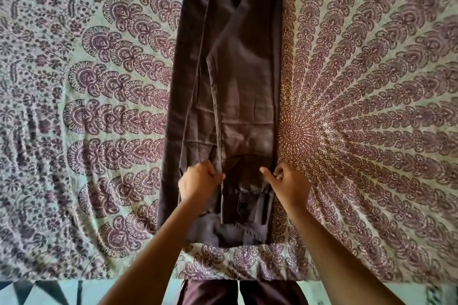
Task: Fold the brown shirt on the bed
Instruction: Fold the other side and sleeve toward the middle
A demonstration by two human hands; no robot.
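The brown shirt [230,77] lies on the bed as a long narrow strip, its sides folded inward, running from the near edge to the far top of the view. My left hand [198,182] grips the folded fabric on the strip's left side, near its lower end. My right hand [287,183] pinches the strip's right edge at about the same height, thumb pointing inward. A collar or cuff with stitching shows between and below the hands.
The bedsheet [359,106] has a purple mandala print on pale cloth and covers the whole bed. The bed's near edge [223,277] runs along the bottom, with my dark trousers [238,292] and a patterned floor below it.
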